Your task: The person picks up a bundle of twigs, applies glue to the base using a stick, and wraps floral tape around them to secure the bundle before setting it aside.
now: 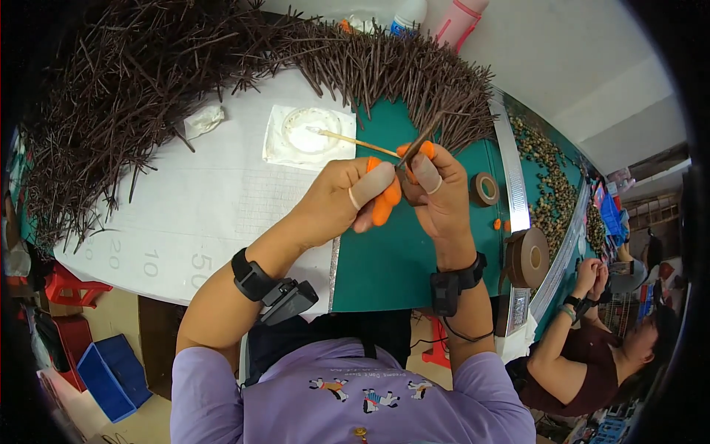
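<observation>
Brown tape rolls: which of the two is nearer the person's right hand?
The smaller roll, on the green surface just right of the right hand; the larger roll is farther off, lower in the view.

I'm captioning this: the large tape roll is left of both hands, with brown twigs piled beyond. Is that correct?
Wrong side: the head view shows the large tape roll to the right of the left hand and right hand; brown twigs are piled beyond.
</observation>
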`<action>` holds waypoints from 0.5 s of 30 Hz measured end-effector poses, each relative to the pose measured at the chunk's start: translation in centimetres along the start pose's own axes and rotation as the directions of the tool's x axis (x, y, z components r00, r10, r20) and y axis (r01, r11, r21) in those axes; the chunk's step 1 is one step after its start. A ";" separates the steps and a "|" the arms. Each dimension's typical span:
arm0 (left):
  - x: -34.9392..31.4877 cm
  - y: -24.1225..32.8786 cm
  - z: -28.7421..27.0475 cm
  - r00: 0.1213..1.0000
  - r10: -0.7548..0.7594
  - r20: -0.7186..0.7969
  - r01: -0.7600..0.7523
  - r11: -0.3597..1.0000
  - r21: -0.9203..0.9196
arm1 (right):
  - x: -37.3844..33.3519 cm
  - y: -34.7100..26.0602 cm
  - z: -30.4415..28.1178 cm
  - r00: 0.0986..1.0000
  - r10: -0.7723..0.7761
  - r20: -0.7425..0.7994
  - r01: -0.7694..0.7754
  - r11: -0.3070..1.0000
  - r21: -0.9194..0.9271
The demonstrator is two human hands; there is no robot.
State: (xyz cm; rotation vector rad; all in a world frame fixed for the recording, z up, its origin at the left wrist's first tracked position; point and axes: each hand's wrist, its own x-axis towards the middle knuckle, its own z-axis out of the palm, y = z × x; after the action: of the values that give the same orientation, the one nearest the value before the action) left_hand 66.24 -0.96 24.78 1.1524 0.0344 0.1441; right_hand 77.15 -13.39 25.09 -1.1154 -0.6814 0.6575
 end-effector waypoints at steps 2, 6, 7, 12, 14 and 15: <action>-0.2 0.0 -0.3 0.975 -0.099 0.200 0.154 0.948 -0.279 | -0.2 -0.2 0.1 0.999 0.019 0.038 -0.020 0.999 0.034; 0.1 -0.8 -0.4 0.921 -0.150 0.361 0.305 0.853 -0.424 | -0.3 -0.1 0.1 0.995 0.044 0.089 -0.054 0.992 0.114; 0.1 -0.9 -0.3 0.920 -0.150 0.361 0.305 0.853 -0.424 | -0.2 0.0 0.0 0.997 0.036 0.065 -0.044 0.990 0.131; 0.4 -0.7 0.1 0.961 0.160 -0.224 -0.038 0.883 0.467 | 0.0 -0.3 0.3 0.997 0.063 -0.051 -0.062 0.998 0.023; 0.2 -0.7 -0.3 0.933 0.317 -0.170 -0.090 0.664 0.742 | 0.0 -0.1 0.2 0.997 0.066 -0.048 -0.067 0.998 -0.015; 0.2 -0.6 -0.2 0.933 0.317 -0.170 -0.091 0.665 0.742 | 0.0 0.1 0.1 0.997 0.068 -0.045 -0.071 0.996 -0.053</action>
State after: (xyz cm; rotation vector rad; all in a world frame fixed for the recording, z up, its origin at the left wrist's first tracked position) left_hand 66.44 -0.95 24.15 1.9380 0.2393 0.5446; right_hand 77.09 -13.27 25.04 -1.2052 -0.6287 0.6752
